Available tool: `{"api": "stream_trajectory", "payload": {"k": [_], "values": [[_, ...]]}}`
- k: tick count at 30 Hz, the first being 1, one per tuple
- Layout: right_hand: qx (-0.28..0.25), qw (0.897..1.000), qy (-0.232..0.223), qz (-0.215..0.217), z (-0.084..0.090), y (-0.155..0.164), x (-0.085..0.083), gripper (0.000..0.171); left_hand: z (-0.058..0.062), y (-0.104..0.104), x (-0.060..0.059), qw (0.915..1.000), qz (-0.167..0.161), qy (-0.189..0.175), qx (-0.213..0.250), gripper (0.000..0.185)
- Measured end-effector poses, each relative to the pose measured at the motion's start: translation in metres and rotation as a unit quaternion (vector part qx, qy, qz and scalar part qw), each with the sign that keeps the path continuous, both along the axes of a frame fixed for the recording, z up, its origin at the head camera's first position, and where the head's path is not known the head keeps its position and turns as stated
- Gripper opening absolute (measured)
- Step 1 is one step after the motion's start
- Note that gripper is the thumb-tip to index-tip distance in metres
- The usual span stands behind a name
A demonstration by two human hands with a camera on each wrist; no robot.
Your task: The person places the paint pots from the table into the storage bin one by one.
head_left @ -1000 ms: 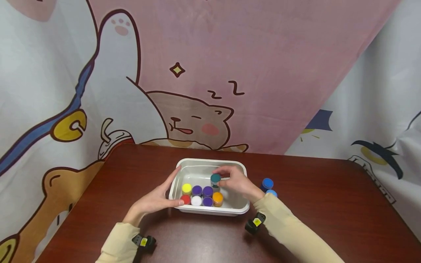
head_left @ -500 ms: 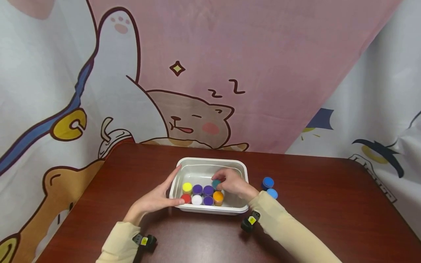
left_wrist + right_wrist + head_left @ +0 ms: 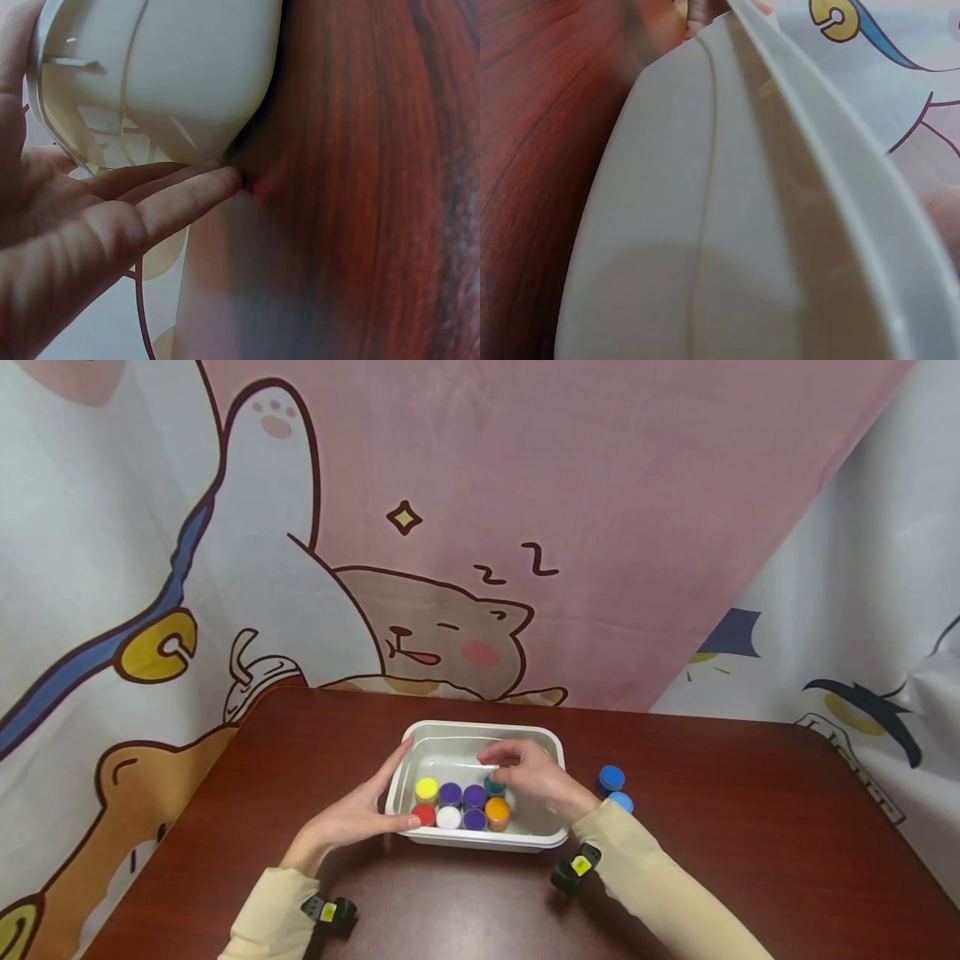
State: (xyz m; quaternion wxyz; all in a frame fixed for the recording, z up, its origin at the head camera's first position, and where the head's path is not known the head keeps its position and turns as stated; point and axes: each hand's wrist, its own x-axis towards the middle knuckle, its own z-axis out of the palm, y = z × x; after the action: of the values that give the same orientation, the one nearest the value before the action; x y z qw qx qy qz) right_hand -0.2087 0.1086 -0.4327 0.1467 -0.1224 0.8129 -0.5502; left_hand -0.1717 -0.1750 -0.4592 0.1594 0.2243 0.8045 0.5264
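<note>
A pale plastic tray [image 3: 558, 831] stands on the table with several small paint jars inside. My left hand [image 3: 352, 814] rests against its left end, thumb over the rim by the red-lidded jar [image 3: 423, 815], straight fingers along the outer wall. In the left wrist view these fingers [image 3: 187, 196] reach the tray's bottom edge. Inside the tray, my right hand [image 3: 536, 777] hovers just above the teal-lidded jar [image 3: 494, 786], thumb and fingers spread apart. That jar stands beside a purple-lidded jar [image 3: 475, 796] and behind the orange-lidded jar [image 3: 497, 810].
Yellow [image 3: 427, 789] and white [image 3: 448, 817] lidded jars stand among the purple ones at the tray's left. To the right of the tray, two blue-lidded jars [image 3: 611, 778] stand on the dark wooden table [image 3: 720, 843]. A cartoon-printed cloth [image 3: 600, 527] hangs behind the table.
My right hand lowered the teal-lidded jar into the tray behind the orange one, then let go, its fingers lifting and spreading. My left hand has stayed at the tray's left end.
</note>
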Motion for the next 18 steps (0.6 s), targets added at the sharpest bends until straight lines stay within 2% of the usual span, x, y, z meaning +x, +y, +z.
{"api": "stream_trajectory", "payload": {"k": [6, 9, 18], "values": [[-0.042, 0.999, 0.007, 0.034, 0.006, 0.002, 0.004, 0.031, 0.000, 0.000, 0.001, 1.0000, -0.001, 0.000, 0.007, 0.106], [-0.054, 0.998, -0.004, 0.041, 0.011, 0.006, 0.006, 0.033, -0.001, 0.000, 0.001, 1.0000, -0.001, -0.001, 0.009, 0.106], [-0.080, 0.996, -0.022, 0.027, 0.029, 0.023, 0.014, 0.032, 0.000, 0.000, 0.000, 0.9999, -0.004, 0.007, 0.011, 0.105]]}}
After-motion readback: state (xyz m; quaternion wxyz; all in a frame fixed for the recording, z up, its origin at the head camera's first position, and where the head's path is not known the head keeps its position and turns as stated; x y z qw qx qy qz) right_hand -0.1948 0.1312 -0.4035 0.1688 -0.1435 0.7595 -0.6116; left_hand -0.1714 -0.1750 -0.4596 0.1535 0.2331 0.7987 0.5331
